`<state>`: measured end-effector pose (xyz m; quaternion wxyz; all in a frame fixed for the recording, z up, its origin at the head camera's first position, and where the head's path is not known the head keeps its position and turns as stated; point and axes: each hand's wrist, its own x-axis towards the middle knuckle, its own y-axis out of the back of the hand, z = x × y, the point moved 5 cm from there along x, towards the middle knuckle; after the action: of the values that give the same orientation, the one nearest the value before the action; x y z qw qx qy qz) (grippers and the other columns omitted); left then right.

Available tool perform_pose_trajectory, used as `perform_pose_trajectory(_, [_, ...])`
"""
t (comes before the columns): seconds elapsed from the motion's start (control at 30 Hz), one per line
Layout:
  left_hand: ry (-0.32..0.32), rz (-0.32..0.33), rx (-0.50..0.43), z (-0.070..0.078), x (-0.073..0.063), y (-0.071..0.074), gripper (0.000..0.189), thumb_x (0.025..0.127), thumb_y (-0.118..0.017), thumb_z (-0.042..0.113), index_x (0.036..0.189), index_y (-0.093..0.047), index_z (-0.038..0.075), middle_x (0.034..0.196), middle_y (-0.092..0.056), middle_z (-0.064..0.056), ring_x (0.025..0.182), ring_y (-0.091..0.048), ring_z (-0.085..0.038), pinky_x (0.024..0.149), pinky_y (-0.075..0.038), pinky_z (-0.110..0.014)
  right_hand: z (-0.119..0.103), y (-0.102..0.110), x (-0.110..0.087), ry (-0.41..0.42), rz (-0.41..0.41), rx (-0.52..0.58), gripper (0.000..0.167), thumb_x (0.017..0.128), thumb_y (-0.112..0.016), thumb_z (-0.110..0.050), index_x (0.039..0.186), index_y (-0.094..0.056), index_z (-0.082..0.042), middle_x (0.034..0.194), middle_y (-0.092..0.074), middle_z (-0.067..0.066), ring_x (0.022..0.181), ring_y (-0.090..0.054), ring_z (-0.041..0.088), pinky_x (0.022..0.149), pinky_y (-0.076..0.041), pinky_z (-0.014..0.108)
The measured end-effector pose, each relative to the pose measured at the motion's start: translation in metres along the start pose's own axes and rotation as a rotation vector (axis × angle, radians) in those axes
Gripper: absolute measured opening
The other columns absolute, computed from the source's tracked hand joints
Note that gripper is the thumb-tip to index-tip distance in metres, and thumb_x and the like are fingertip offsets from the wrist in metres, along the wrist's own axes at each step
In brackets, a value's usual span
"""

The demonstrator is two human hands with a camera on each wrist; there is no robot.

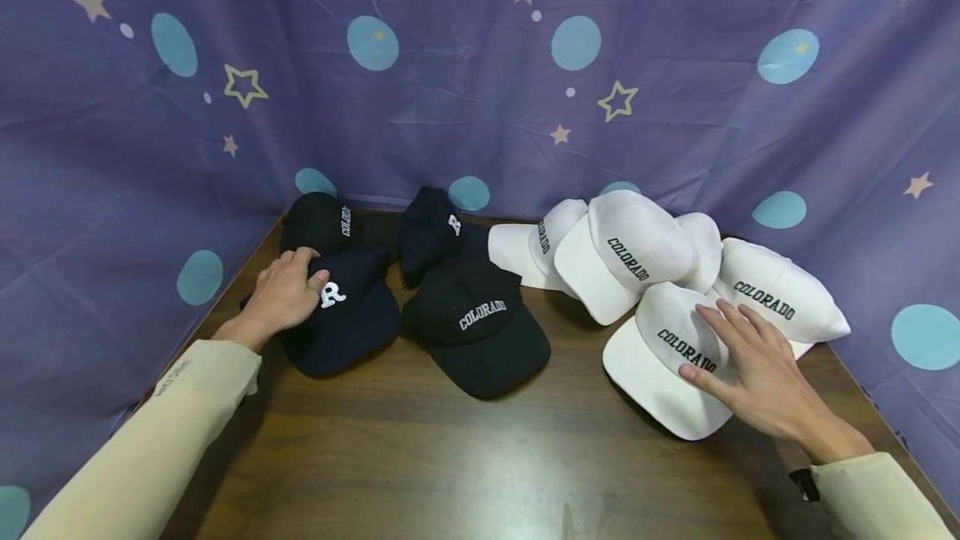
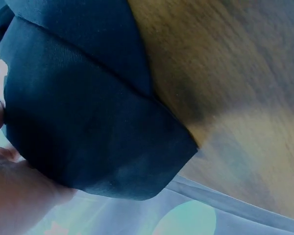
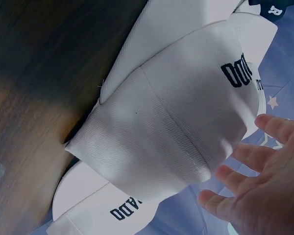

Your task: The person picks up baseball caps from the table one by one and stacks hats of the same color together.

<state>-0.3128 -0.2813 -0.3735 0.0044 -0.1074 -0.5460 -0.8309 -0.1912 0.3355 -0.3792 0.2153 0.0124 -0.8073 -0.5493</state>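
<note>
At the left, my left hand (image 1: 281, 292) holds the top of a navy baseball cap (image 1: 351, 330) with a white R, its thumb beside the letter. The left wrist view shows that cap's side panel (image 2: 88, 122) large, with fingertips at its edge. My right hand (image 1: 768, 377) is spread with straight fingers over the crown of the front white COLORADO cap (image 1: 663, 365). In the right wrist view, the fingertips (image 3: 225, 171) lie right at that cap's crown. A black COLORADO cap (image 1: 480, 332) lies between the hands, brim toward me.
Behind the left hand sit another black cap (image 1: 311, 219) and another navy R cap (image 1: 427, 232). Several white caps (image 1: 633, 244) overlap at the back right, one (image 1: 772, 290) beside the right hand. A purple patterned cloth (image 1: 480, 90) encloses the wooden table (image 1: 450, 465).
</note>
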Motion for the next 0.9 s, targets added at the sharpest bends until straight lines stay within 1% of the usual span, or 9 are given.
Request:
perform_pose_trajectory(0.13, [-0.020,-0.001,-0.031,0.000,-0.001,0.002,0.037,0.108,-0.046,0.016,0.136,-0.045,-0.009,0.132,-0.052,-0.039,0.126,-0.045,-0.057,0.106,-0.026,-0.070,0.000,0.001,0.000,-0.001,0.001,0.001,0.087,0.086,-0.079,-0.045,0.157,-0.040,-0.014,0.160,-0.034,0.028,0.149,-0.019,0.049,0.120,-0.003,0.064])
perform_pose_trajectory(0.3, [-0.055,0.011,-0.058,-0.001,-0.002,0.005,0.031,0.108,-0.047,0.013,0.133,-0.049,-0.005,0.131,-0.056,-0.035,0.125,-0.049,-0.055,0.104,-0.028,-0.070,-0.002,0.003,0.001,0.003,-0.003,0.008,0.087,0.087,-0.078,-0.045,0.158,-0.039,-0.014,0.159,-0.034,0.028,0.150,-0.018,0.049,0.118,-0.003,0.067])
perform_pose_trajectory(0.43, [-0.081,0.009,-0.083,-0.001,-0.003,0.006,0.028,0.108,-0.049,0.014,0.131,-0.052,-0.001,0.128,-0.059,-0.032,0.120,-0.053,-0.052,0.102,-0.030,-0.069,-0.003,0.004,0.001,0.001,-0.008,0.014,0.086,0.087,-0.078,-0.044,0.158,-0.039,-0.014,0.159,-0.034,0.027,0.150,-0.018,0.048,0.117,-0.004,0.069])
perform_pose_trajectory(0.5, [-0.093,0.005,-0.097,-0.001,-0.005,0.007,0.027,0.108,-0.050,0.014,0.130,-0.054,0.001,0.126,-0.060,-0.030,0.116,-0.055,-0.050,0.100,-0.034,-0.067,-0.004,0.004,0.001,-0.002,-0.010,0.016,0.086,0.087,-0.078,-0.044,0.158,-0.039,-0.014,0.160,-0.034,0.027,0.150,-0.018,0.048,0.118,-0.004,0.068])
perform_pose_trajectory(0.67, [-0.138,-0.012,-0.138,0.000,-0.010,0.010,0.023,0.107,-0.053,0.013,0.127,-0.057,0.004,0.120,-0.063,-0.026,0.109,-0.058,-0.044,0.092,-0.042,-0.060,-0.006,0.004,0.001,-0.006,-0.011,0.023,0.085,0.088,-0.078,-0.044,0.158,-0.039,-0.015,0.160,-0.033,0.026,0.150,-0.018,0.048,0.119,-0.002,0.065])
perform_pose_trajectory(0.77, [-0.168,-0.028,-0.168,-0.001,-0.014,0.010,0.022,0.106,-0.054,0.011,0.126,-0.057,0.004,0.119,-0.063,-0.024,0.108,-0.058,-0.042,0.092,-0.042,-0.058,-0.006,0.003,0.001,-0.005,-0.012,0.026,0.085,0.088,-0.078,-0.044,0.158,-0.040,-0.015,0.160,-0.034,0.026,0.150,-0.018,0.047,0.120,-0.001,0.064])
perform_pose_trajectory(0.9, [-0.188,-0.075,-0.191,-0.003,-0.017,0.009,0.022,0.107,-0.053,0.012,0.127,-0.057,0.004,0.119,-0.063,-0.022,0.108,-0.057,-0.040,0.093,-0.042,-0.056,-0.005,0.003,0.002,-0.002,-0.015,0.022,0.085,0.088,-0.078,-0.044,0.158,-0.040,-0.016,0.159,-0.035,0.027,0.150,-0.018,0.047,0.120,-0.003,0.064])
